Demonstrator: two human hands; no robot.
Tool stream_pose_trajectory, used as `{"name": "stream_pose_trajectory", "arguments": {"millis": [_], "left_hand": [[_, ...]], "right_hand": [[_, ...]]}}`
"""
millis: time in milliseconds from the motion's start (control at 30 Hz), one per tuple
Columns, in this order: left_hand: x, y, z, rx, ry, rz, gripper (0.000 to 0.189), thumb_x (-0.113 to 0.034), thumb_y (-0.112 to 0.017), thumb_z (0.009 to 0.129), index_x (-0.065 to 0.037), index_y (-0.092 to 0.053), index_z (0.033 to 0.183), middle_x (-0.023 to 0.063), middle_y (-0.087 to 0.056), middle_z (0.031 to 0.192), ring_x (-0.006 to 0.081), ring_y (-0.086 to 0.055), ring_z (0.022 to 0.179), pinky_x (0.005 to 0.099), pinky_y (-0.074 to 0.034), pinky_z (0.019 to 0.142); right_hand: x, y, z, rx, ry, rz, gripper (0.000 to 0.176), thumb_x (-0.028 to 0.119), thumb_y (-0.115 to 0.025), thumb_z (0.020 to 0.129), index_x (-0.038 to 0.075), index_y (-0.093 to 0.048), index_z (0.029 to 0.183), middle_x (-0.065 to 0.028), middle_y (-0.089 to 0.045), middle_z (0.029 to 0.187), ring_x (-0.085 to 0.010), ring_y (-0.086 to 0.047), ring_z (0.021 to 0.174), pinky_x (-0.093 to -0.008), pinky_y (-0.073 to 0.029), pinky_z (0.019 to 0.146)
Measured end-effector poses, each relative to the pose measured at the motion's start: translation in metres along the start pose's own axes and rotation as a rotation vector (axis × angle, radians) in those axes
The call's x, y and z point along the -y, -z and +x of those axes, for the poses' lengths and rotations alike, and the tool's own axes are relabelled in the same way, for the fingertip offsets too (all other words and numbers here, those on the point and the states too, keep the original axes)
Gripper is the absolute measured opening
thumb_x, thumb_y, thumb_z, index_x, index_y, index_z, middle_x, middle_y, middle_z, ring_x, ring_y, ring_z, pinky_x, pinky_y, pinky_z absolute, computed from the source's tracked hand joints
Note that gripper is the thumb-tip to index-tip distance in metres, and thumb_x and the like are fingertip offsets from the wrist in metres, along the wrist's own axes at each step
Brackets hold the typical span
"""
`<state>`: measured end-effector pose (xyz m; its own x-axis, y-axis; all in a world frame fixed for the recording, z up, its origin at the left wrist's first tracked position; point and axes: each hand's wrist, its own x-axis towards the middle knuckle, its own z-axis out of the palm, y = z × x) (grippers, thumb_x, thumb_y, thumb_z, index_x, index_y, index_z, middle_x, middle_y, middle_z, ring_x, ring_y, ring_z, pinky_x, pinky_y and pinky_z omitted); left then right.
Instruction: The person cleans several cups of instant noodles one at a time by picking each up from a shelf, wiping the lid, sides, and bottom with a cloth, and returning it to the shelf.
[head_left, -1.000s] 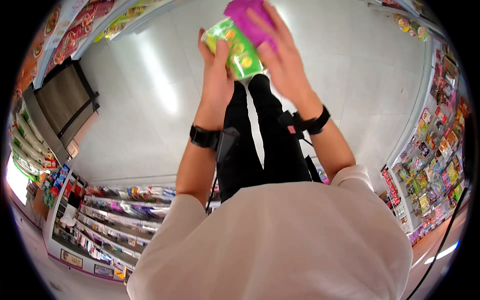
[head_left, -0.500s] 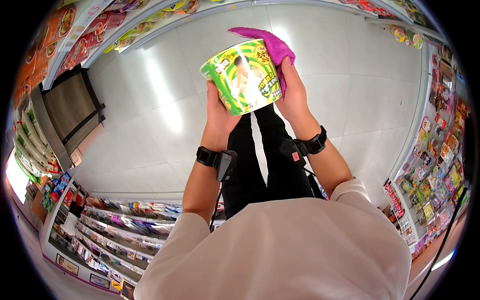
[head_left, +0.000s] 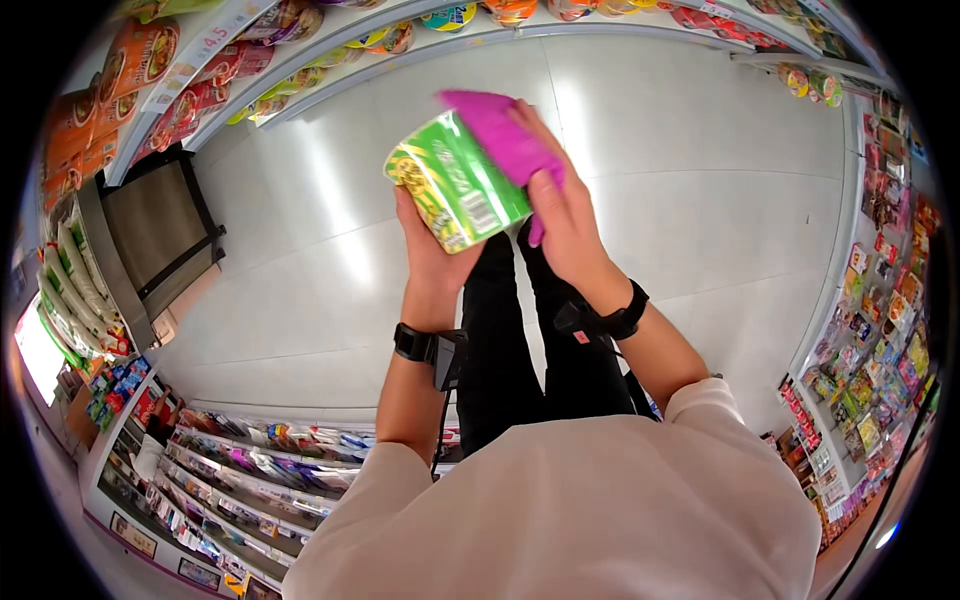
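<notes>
Here, the green noodle cup (head_left: pixel 455 185) is held up in the air in front of the person's body, above the pale tiled floor (head_left: pixel 720 180) and tipped on its side so that its printed wall with a barcode faces the camera. The left hand (head_left: pixel 437 255) grips it from below, the palm and fingers wrapped against the cup's lower side. The right hand (head_left: pixel 565 215) is clenched on a magenta cloth (head_left: pixel 500 135), which it presses against the upper right part of the cup; the cloth lies over the cup's edge and a strip of it hangs down past the fingers. Each wrist bears a black band (head_left: pixel 413 343), and a small dark device sits beside the left one. Below the hands show black trousers (head_left: pixel 500 350) and, nearer the camera, a light-coloured top (head_left: pixel 580 510). A shelf (head_left: pixel 300 55) of more cups and bowls curves along the upper edge, a rack of small packets (head_left: pixel 880 340) stands at the right, and further stocked shelves (head_left: pixel 250 460) fill the lower left corner.
</notes>
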<state>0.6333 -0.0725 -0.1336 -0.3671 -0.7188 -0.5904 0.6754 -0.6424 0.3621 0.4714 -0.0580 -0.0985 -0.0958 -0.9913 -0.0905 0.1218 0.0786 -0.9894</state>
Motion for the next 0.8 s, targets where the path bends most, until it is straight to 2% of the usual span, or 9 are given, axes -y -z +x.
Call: {"name": "stream_pose_trajectory", "arguments": {"millis": [67, 133, 267, 333, 400, 533, 700, 767, 800], "left_hand": [[-0.001, -0.018, -0.002, -0.03, 0.098, -0.121, 0.09, -0.083, -0.034, 0.086, -0.019, -0.039, 0.149, 0.007, -0.046, 0.147, 0.0317, -0.042, 0.136, 0.0536, -0.035, 0.113], [0.002, -0.025, 0.004, -0.08, 0.168, -0.325, 0.085, -0.08, -0.035, 0.088, -0.021, -0.04, 0.148, 0.0085, -0.045, 0.148, 0.0323, -0.044, 0.134, 0.058, -0.034, 0.111], [0.016, -0.007, 0.015, 0.161, 0.206, -0.755, 0.085, -0.079, -0.035, 0.089, -0.018, -0.04, 0.148, 0.0086, -0.044, 0.148, 0.0296, -0.043, 0.134, 0.0481, -0.035, 0.113], [0.015, -0.015, 0.017, 0.219, 0.17, -0.73, 0.084, -0.077, -0.033, 0.091, -0.016, -0.039, 0.148, 0.0083, -0.043, 0.15, 0.0289, -0.042, 0.136, 0.044, -0.035, 0.115], [0.016, -0.025, 0.017, -0.189, -0.025, -0.202, 0.081, -0.075, -0.03, 0.094, -0.016, -0.038, 0.149, 0.0082, -0.041, 0.152, 0.0293, -0.04, 0.139, 0.0454, -0.035, 0.115], [0.019, -0.005, 0.02, -0.262, -0.031, -0.053, 0.079, -0.072, -0.032, 0.095, -0.014, -0.04, 0.147, 0.0107, -0.046, 0.148, 0.0305, -0.046, 0.135, 0.044, -0.039, 0.112], [0.01, 0.007, 0.026, -0.105, 0.171, -0.266, 0.077, -0.071, -0.034, 0.095, -0.012, -0.044, 0.144, 0.0133, -0.054, 0.139, 0.033, -0.054, 0.124, 0.0488, -0.045, 0.105], [0.007, -0.016, 0.03, -0.132, 0.147, -0.262, 0.08, -0.071, -0.034, 0.094, -0.01, -0.043, 0.144, 0.0149, -0.052, 0.14, 0.0355, -0.053, 0.125, 0.0493, -0.044, 0.107], [0.007, -0.021, 0.033, -0.152, 0.123, -0.255, 0.082, -0.072, -0.034, 0.093, -0.009, -0.042, 0.145, 0.0165, -0.051, 0.141, 0.0379, -0.052, 0.125, 0.0499, -0.043, 0.108]], "right_hand": [[-0.015, -0.007, -0.006, -0.144, 0.014, 0.046, 0.064, 0.02, -0.047, 0.098, -0.01, -0.024, 0.15, -0.0264, -0.028, 0.156, -0.0433, -0.024, 0.147, -0.0475, -0.02, 0.119], [-0.013, -0.011, -0.012, -0.155, 0.195, -0.388, 0.062, 0.018, -0.046, 0.098, -0.012, -0.026, 0.148, -0.0273, -0.027, 0.156, -0.0453, -0.021, 0.147, -0.0501, -0.018, 0.119], [-0.017, -0.018, -0.007, -0.142, 0.367, -0.749, 0.058, 0.018, -0.05, 0.095, -0.004, -0.038, 0.148, -0.0266, -0.027, 0.156, -0.0476, -0.022, 0.145, -0.0566, -0.018, 0.117], [-0.016, -0.021, -0.004, -0.154, 0.375, -0.802, 0.057, 0.019, -0.054, 0.092, 0.004, -0.045, 0.146, -0.0197, -0.034, 0.155, -0.0439, -0.027, 0.144, -0.0575, -0.02, 0.117], [-0.009, -0.023, -0.003, 0.075, 0.364, -0.966, 0.057, 0.02, -0.058, 0.088, 0.009, -0.05, 0.144, -0.0108, -0.043, 0.152, -0.0375, -0.034, 0.143, -0.0565, -0.022, 0.116], [-0.008, -0.019, -0.012, 0.344, 0.352, -0.853, 0.05, 0.023, -0.057, 0.091, 0.011, -0.056, 0.14, -0.0076, -0.048, 0.149, -0.0291, -0.039, 0.141, -0.0531, -0.02, 0.118], [-0.013, -0.001, -0.022, 0.202, 0.374, -0.531, 0.019, 0.007, -0.061, 0.079, 0.002, -0.068, 0.096, -0.0111, -0.07, 0.1, -0.0323, -0.064, 0.102, -0.0464, -0.045, 0.103], [-0.015, 0.016, -0.023, 0.043, 0.294, -0.494, 0.02, 0.007, -0.054, 0.082, -0.001, -0.07, 0.093, -0.015, -0.07, 0.093, -0.0345, -0.064, 0.096, -0.0475, -0.046, 0.099], [-0.018, 0.021, -0.017, -0.126, 0.334, -0.56, 0.024, 0.01, -0.048, 0.09, -0.002, -0.068, 0.093, -0.0132, -0.069, 0.089, -0.027, -0.064, 0.084, -0.0382, -0.052, 0.079]]}}
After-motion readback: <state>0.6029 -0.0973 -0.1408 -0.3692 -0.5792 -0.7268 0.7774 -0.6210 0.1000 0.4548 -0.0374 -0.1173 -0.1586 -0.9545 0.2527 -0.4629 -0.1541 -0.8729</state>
